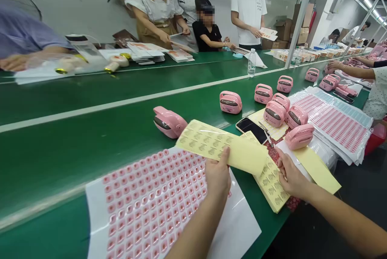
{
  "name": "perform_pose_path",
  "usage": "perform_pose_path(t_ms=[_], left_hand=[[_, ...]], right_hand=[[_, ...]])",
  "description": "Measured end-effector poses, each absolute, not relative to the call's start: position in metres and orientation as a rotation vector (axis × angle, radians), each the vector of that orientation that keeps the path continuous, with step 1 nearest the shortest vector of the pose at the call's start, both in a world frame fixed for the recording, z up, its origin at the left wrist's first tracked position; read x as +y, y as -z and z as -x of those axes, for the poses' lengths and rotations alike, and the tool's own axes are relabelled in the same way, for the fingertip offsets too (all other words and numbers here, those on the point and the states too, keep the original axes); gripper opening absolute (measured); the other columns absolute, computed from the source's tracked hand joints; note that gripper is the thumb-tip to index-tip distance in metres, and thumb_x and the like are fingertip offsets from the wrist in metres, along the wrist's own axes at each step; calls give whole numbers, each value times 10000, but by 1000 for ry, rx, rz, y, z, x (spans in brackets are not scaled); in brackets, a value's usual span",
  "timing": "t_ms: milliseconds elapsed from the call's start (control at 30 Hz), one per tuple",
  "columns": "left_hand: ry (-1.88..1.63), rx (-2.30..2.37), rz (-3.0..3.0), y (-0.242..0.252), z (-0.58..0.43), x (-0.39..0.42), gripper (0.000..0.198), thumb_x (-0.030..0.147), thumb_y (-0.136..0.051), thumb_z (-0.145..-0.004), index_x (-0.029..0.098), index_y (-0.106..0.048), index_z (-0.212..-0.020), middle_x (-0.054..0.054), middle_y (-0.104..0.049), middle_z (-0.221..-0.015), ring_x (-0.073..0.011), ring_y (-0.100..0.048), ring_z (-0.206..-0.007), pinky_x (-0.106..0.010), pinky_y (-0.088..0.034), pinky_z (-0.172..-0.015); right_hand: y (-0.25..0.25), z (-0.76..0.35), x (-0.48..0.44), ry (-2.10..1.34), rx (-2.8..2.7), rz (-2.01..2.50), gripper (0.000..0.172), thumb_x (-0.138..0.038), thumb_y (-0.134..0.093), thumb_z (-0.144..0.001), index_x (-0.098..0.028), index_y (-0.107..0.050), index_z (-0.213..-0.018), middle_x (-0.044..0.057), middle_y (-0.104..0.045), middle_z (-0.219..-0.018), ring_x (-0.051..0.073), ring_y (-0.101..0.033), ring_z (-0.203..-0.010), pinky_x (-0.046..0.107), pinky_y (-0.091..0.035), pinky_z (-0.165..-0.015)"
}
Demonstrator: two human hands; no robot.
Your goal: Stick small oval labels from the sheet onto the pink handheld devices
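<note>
My left hand (217, 176) pinches the near edge of a yellow sheet of small printed labels (217, 146) and holds it above the green belt. Under that hand lies a white sheet covered with rows of pink round stickers (151, 198). My right hand (292, 178) rests with bent fingers on a stack of yellow label sheets (272, 188) at the table's near edge, fingertips pressed on the top sheet. A pink handheld device (169, 122) lies just beyond the held sheet.
Several more pink devices (275, 113), a black phone (252, 130) and tweezers (266, 133) sit to the right, beside pink label sheets in plastic (335, 124). A water bottle (251, 62) stands on the belt. Other people stand across the line, and a co-worker's arm (353, 71) reaches in at right.
</note>
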State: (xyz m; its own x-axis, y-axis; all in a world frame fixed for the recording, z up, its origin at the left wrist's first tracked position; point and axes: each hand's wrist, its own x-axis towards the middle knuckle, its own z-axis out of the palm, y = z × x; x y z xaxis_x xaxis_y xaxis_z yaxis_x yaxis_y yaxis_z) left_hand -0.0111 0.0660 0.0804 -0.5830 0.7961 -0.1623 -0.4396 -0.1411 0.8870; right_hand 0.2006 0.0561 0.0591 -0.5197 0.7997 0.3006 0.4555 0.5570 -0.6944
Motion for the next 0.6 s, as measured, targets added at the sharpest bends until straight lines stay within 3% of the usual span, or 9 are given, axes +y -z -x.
perform_pose_path(t_ms=[133, 400, 600], left_hand=[[-1781, 1210, -480, -63, -15, 68, 311, 288, -708, -675, 193, -624, -959, -86, -678, -1136, -273, -561, -1150, -394, -474, -946], [-1472, 1114, -587, -56, -5, 75, 558, 411, -851, -408, 140, -680, -864, -130, -739, -947, -339, -658, -960, -470, -495, -882], [-1306, 1096, -645, -62, 3, 77, 547, 417, -857, -419, 146, -687, -862, -144, -736, -953, -342, -667, -934, -484, -501, -862]], right_hand=[[-51, -187, 47, -517, -1983, 977, 684, -119, -444, -836, -258, -126, -1426, 8, -392, -821, 130, -387, -569, 268, -460, -534], [-64, -188, 65, -636, -2071, 1004, 780, -205, -517, -833, -253, -35, -1444, -3, -397, -840, 116, -385, -573, 270, -457, -563], [-74, -193, 78, -732, -2215, 1016, 853, -228, -558, -820, -240, 12, -1455, -1, -435, -845, 123, -395, -589, 282, -463, -591]])
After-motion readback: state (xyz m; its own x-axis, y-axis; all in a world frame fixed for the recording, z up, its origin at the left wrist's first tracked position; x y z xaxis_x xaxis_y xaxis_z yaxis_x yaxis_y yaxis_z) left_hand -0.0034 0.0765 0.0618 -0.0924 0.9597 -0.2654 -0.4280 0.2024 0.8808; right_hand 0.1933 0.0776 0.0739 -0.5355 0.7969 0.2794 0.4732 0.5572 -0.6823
